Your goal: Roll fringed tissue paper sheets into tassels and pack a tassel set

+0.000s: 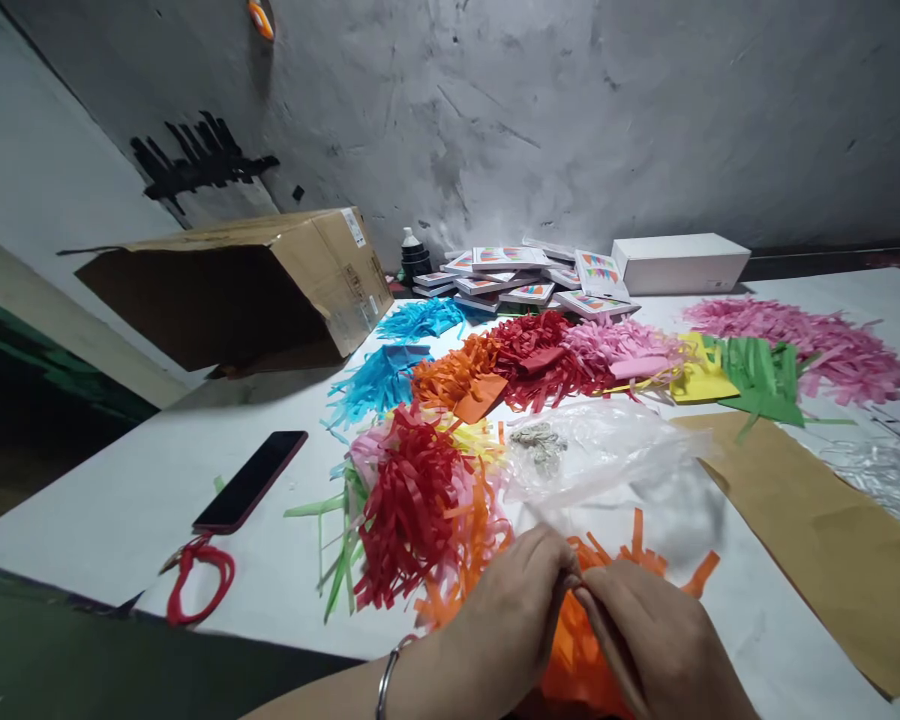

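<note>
My left hand (506,610) and my right hand (664,640) are close together at the bottom edge, both closed around a bundle of orange fringed paper (577,650). A thin brown string or stick (604,625) runs between the fingers of both hands. Orange strips (645,555) stick out beyond my knuckles. A metal bangle (388,680) sits on my left wrist. Just beyond lies a mixed pile of red, pink, yellow and green fringed paper (412,500).
White table (157,470) holds blue (390,375), orange (454,375), red (536,355), pink (802,345) and green (761,370) fringe piles, a clear plastic bag (600,445), brown paper (817,540), a phone (251,480), red-handled scissors (199,580), a tipped cardboard box (247,285), small boxes (525,275).
</note>
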Available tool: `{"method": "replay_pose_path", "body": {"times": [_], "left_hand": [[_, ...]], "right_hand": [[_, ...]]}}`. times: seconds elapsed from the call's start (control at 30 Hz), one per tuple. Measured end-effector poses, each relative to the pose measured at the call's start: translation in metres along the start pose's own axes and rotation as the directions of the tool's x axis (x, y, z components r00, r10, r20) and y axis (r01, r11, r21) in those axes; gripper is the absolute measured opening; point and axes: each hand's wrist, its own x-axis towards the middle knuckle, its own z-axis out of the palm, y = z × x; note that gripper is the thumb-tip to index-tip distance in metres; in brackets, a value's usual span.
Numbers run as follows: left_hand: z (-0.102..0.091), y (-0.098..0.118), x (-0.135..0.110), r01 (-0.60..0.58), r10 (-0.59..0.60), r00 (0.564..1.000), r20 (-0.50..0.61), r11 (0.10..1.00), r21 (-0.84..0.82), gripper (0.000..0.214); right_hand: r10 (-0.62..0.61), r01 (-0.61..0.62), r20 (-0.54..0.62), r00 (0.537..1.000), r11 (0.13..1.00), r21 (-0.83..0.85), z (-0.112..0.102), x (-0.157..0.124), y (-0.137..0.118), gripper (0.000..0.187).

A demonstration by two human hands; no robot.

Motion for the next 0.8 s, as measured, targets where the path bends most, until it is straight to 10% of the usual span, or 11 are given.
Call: {"method": "replay_pose_path", "body": {"times": [0.3, 0.43, 0.5, 0.57, 0.67, 0.73, 0.8], "left_hand": [[-0.006, 0.005, -0.008, 0.073, -0.073, 0.997, 0.009, 0.978, -0.197, 0.013], [-0.029, -0.01, -0.003, 0.075, -0.108, 0.978, -0.176, 0.98, -0.186, 0.015], [-0.058, -0.027, 0.0, 0.113, -0.149, 0.905, -0.399, 0.987, -0.113, 0.014], [-0.09, -0.043, 0.001, 0.204, -0.11, 0.743, -0.66, 0.977, 0.067, 0.011], [-0.112, -0.054, -0.007, 0.306, 0.181, 0.527, -0.831, 0.871, 0.384, 0.034], [-0.094, -0.05, -0.017, 0.209, 0.304, 0.585, -0.752, 0.839, 0.502, 0.04], [-0.054, -0.043, -0.029, -0.107, 0.386, 0.794, -0.469, 0.849, 0.518, 0.026]], "right_hand": [[0.098, -0.102, 0.053, 0.994, 0.992, 0.071, 0.004, -0.008, -0.004, 0.017], [0.214, -0.213, -0.145, 0.966, 0.977, 0.019, 0.008, -0.02, 0.001, 0.031], [0.175, -0.197, -0.196, 0.965, 0.975, -0.099, 0.013, -0.031, 0.007, 0.041], [-0.005, -0.015, -0.099, 0.995, 0.979, -0.204, 0.02, -0.041, 0.016, 0.04], [-0.336, 0.345, 0.086, 0.938, 0.878, -0.332, 0.032, -0.051, 0.03, 0.033], [-0.435, 0.446, 0.122, 0.892, 0.804, -0.393, 0.038, -0.053, 0.036, 0.033], [-0.439, 0.451, 0.124, 0.89, 0.801, -0.393, 0.042, -0.056, 0.037, 0.032]]}}
